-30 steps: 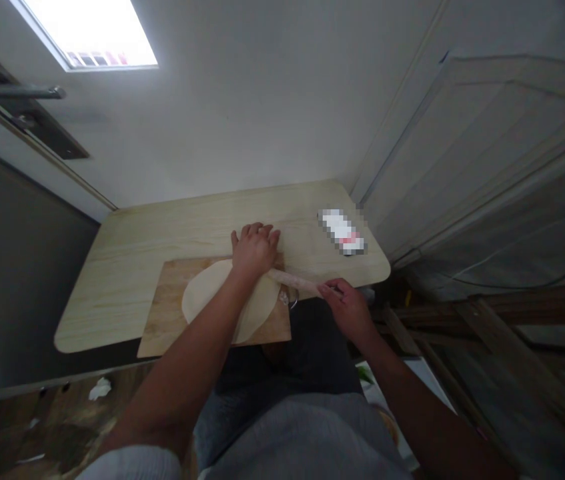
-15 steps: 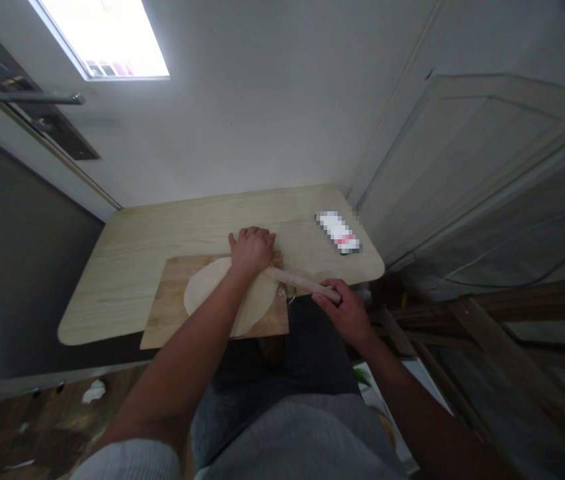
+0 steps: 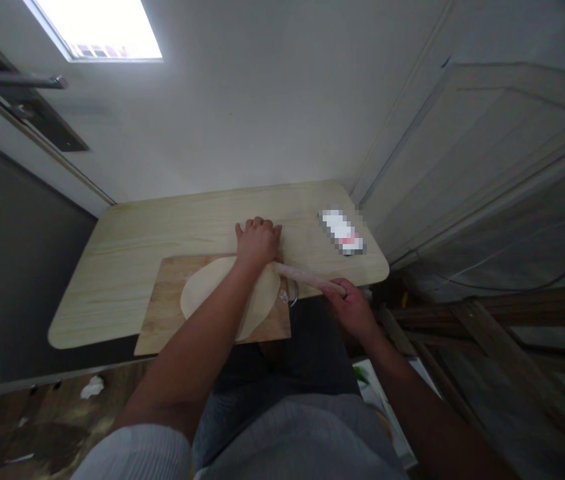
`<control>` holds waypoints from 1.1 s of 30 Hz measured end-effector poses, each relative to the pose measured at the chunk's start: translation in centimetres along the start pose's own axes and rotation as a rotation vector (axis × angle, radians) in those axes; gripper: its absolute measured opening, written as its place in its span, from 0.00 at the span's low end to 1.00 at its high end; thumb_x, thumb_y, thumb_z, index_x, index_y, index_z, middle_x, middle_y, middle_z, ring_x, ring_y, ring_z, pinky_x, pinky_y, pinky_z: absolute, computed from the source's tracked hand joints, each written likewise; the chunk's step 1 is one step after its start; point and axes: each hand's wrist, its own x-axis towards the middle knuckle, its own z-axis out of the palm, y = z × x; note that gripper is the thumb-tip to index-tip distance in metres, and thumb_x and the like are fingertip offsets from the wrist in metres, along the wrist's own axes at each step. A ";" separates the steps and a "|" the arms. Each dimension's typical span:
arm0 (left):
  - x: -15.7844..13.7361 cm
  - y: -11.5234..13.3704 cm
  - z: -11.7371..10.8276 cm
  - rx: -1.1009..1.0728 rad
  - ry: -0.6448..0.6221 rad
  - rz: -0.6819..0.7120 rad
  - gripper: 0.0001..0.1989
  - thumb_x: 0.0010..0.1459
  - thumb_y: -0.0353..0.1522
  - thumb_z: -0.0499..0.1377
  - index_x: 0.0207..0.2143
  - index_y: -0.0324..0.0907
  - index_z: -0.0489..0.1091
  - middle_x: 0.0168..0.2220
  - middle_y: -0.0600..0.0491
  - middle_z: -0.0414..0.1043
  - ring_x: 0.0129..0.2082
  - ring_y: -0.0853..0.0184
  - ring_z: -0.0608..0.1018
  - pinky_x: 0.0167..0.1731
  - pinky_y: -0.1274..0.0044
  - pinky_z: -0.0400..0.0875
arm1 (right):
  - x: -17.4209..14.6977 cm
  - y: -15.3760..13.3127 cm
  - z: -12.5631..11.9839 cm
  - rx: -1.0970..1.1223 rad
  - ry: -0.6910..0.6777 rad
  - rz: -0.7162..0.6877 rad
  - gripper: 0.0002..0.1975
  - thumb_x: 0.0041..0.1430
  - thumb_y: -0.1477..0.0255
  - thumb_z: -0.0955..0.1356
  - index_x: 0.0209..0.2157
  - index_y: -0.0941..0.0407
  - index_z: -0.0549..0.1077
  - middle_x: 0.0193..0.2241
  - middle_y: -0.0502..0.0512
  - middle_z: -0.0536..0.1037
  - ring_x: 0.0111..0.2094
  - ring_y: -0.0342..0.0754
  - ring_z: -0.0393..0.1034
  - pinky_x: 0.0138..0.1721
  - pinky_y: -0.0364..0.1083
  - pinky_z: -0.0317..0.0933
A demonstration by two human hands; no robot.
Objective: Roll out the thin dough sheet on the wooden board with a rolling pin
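Observation:
A thin, round sheet of dough lies on a wooden cutting board, partly hidden under my left forearm. My left hand rests palm down across the far end of a wooden rolling pin, fingers spread and pointing away from me. That end of the pin is hidden beneath the hand. My right hand grips the near end, which sticks out past the table's front edge. A metal ring handle shows at the board's right side, with a small clear scrap beside it.
The light wood table stands against a white door with a bright window and a lever handle. A blurred-out phone-like object lies at the table's right. Wooden slats are on the right; crumpled white paper is on the floor.
My left hand has slid slightly away and to the right. My right hand has closed further round the pin's near end. The view has shifted a little.

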 end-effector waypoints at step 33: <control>-2.7 -2.1 -0.8 -0.071 -0.086 -0.020 0.24 0.71 0.42 0.38 0.61 0.53 0.65 0.64 0.49 0.65 0.65 0.55 0.63 0.64 0.47 0.48 | 2.3 -1.7 -0.8 0.012 0.014 0.075 0.24 0.56 0.48 0.68 0.40 0.55 0.71 0.16 0.43 0.68 0.12 0.43 0.62 0.15 0.43 0.56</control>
